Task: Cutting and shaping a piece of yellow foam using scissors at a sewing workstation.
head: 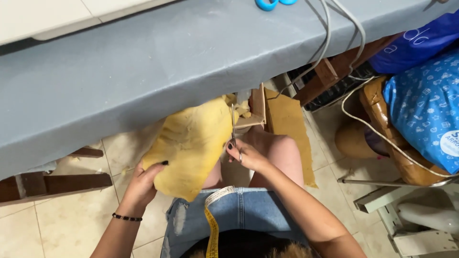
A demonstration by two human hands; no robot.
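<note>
Left hand (143,184) pinches yellow fabric (193,143) taut at 9 o'clock so right hand (248,155), gripping scissors (234,131), cuts its edge.

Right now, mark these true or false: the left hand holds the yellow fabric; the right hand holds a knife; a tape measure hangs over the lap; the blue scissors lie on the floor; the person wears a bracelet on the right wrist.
1. The left hand holds the yellow fabric. True.
2. The right hand holds a knife. False: it holds metal scissors at the fabric's edge.
3. A tape measure hangs over the lap. True.
4. The blue scissors lie on the floor. False: they lie on the grey table.
5. The bracelet is on the right wrist. False: left wrist.
</note>
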